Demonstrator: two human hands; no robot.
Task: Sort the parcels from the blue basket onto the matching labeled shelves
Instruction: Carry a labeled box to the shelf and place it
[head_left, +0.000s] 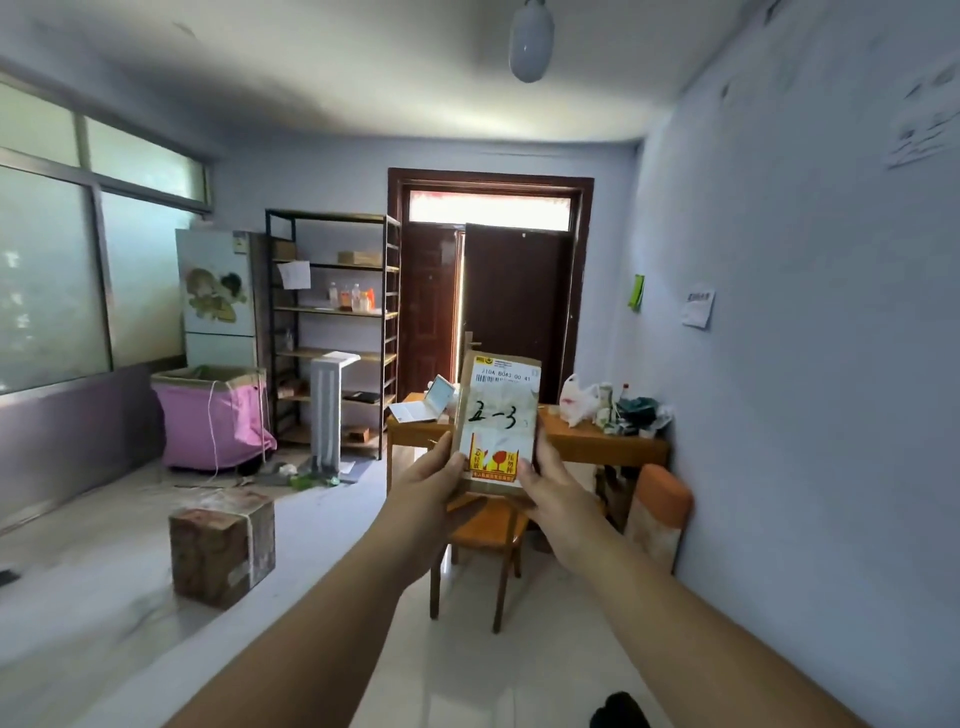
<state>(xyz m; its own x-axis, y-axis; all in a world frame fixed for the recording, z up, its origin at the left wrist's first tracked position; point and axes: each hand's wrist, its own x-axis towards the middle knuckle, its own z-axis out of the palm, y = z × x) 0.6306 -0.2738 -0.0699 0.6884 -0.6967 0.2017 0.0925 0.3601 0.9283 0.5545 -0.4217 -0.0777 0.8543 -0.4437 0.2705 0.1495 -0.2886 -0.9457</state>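
Both arms are stretched out ahead, and between them a small cardboard parcel (497, 422) is held upright at chest height, its face turned toward the person. The left hand (434, 486) clasps its lower left edge with the thumb across the front; the right hand (551, 488) grips the lower right edge the same way. A white shipping label with a barcode sits at the top of the parcel, handwritten black marks cross the middle, and a red and yellow fragile sticker fills the bottom. Behind the parcel stands a wooden table (613, 441) with an open laptop (428, 402) at its 9 o'clock end. At 10 o'clock from the parcel, against the far wall, is a metal shelving rack (332, 332). A taped brown box (222, 553) rests low at 8 o'clock.
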